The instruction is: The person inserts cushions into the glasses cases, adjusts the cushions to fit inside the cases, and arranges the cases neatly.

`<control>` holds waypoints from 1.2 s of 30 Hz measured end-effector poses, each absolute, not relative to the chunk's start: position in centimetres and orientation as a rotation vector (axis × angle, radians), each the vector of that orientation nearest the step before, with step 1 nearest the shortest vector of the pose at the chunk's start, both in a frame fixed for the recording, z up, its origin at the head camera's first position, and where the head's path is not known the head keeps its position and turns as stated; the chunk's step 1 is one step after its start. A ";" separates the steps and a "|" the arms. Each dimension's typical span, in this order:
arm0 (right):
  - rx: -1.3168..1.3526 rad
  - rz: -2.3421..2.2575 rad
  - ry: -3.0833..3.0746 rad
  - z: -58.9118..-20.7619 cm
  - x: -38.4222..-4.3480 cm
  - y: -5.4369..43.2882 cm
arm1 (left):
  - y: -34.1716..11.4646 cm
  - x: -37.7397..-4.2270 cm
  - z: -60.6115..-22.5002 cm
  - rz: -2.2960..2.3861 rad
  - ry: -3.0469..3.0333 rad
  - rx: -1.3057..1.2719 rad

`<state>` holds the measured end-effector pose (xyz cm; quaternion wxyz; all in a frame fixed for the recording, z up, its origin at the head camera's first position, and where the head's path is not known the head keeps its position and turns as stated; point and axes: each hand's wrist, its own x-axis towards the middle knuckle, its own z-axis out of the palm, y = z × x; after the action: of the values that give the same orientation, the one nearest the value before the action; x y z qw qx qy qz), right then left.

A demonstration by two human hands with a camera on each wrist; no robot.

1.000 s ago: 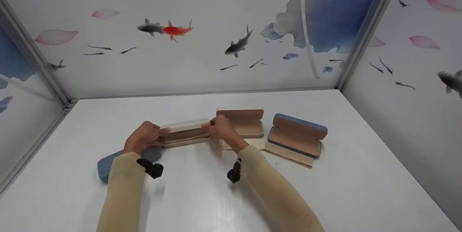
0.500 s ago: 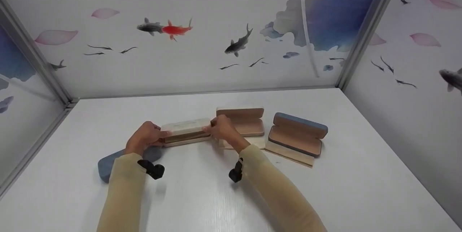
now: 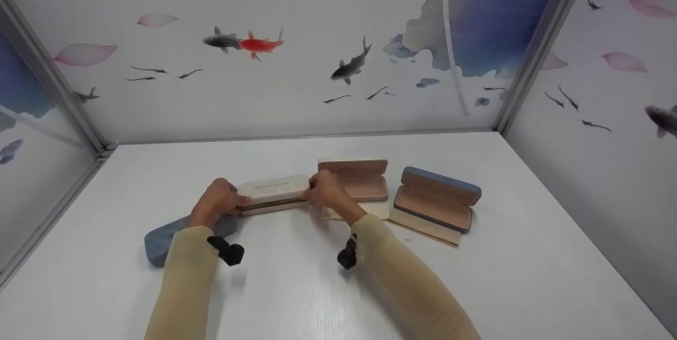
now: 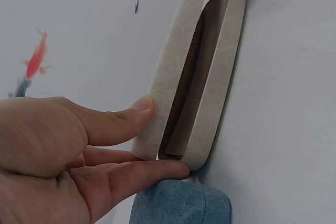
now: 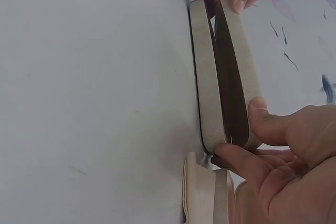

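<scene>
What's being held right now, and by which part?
The partly open cream glasses case: left hand at its left end, right hand at its right end, thumbs on the lid.

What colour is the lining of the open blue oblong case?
Pinkish brown lining, clearest in the head view.

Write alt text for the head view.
A person's left hand and right hand grip a slightly open, cream oblong case. A blue oblong case lies partly hidden at left; at right, an open cream case and open blue case have folded beige cloths in front.
</scene>
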<state>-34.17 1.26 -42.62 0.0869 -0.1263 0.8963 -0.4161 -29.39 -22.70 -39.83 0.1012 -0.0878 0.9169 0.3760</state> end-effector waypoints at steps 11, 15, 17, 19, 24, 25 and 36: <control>-0.363 -1.205 2.708 -42.6 -34.0 0.9 | -21.9 -29.5 -39.5 1.050 2.703 -0.322; -0.344 -1.209 2.703 -42.5 -34.0 0.9 | -21.8 -29.6 -39.5 1.048 2.724 -0.309; -0.335 -1.215 2.694 -42.5 -34.0 0.9 | -21.8 -29.6 -39.5 1.044 2.728 -0.308; -0.325 -1.220 2.686 -42.5 -34.0 0.9 | -21.9 -29.6 -39.5 1.028 2.732 -0.305; -0.284 -1.204 2.679 -42.4 -34.1 0.6 | -21.9 -29.8 -39.4 0.956 2.745 -0.296; -0.270 -1.199 2.682 -42.4 -34.2 0.6 | -21.9 -29.8 -39.4 0.937 2.751 -0.288; -0.268 -1.201 2.785 -42.6 -33.3 -0.4 | -21.4 -29.5 -39.1 0.873 2.798 -0.251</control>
<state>-33.29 -0.40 -42.61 0.0483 -0.0878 0.9137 -0.3938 -29.53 -21.45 -39.08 0.0997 -0.0848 0.9464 0.2951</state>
